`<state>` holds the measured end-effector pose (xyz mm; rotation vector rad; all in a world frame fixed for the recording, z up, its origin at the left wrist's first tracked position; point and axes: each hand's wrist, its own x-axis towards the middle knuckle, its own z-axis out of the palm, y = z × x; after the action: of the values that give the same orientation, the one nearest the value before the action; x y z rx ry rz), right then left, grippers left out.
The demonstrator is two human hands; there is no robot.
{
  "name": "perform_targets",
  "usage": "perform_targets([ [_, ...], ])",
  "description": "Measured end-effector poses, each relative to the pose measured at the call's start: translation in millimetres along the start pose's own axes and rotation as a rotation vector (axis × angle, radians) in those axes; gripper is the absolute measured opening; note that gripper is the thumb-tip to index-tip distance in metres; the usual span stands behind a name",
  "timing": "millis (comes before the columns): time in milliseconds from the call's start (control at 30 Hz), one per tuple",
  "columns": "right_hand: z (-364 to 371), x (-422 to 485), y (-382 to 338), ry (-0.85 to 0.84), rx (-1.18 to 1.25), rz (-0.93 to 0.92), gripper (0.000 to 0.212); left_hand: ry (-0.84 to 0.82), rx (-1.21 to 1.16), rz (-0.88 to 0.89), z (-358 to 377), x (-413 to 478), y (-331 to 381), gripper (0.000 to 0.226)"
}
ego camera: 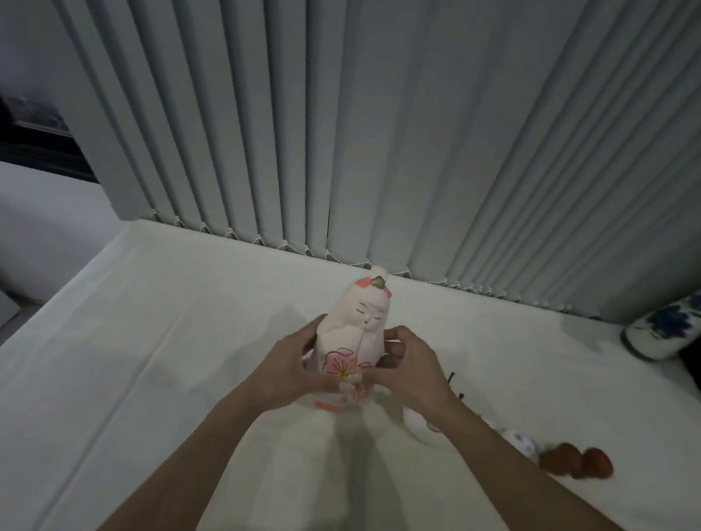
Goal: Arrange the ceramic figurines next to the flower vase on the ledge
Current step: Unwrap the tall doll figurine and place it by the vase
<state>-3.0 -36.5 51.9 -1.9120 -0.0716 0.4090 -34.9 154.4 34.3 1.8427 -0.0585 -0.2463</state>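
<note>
I grip the doll [351, 344] between both hands, left hand [292, 365] and right hand [410, 369] fingers pressed on its sides; it's mid-carry, I judge, and next must travel far right of my fingers to the vase [668, 325]

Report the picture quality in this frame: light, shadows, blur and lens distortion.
Head view: dim, cool light. Soft shadows fall on the white ledge cloth beneath both arms. The pink figurine, held by the left hand and right hand, is fairly sharp. The reddish pieces at the right are blurred. Wide-angle distortion fans the blinds and tilts the blue-and-white vase.
</note>
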Motion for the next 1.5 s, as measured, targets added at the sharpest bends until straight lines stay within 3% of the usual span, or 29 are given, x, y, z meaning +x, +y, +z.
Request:
perform_targets([
  [533,-2.7,-20.2,56.4,0.163,-0.047,0.003,0.051,-0.028,-0.017,0.0,43.0,6.5,-33.8,0.085],
  [867,-10.0,-16.7,61.0,0.055,-0.041,0.004,0.059,0.003,0.088,-0.031,48.3,-0.1,-35.5,0.08],
  [1200,-7.0,2.5,52.6,0.081,0.079,-0.026,0.056,0.12,0.217,-0.047,43.4,7.5,-27.5,0.067],
  [1333,-31.4,22.8,36.4,0.103,0.19,-0.08,0.056,0.134,0.281,-0.026,35.6,42.1,3.5,0.075],
  [1500,-116.7,48.0,30.6,0.204,0.311,-0.133,0.061,0.066,0.365,0.092,75.6,117.3,61.7,0.08],
])
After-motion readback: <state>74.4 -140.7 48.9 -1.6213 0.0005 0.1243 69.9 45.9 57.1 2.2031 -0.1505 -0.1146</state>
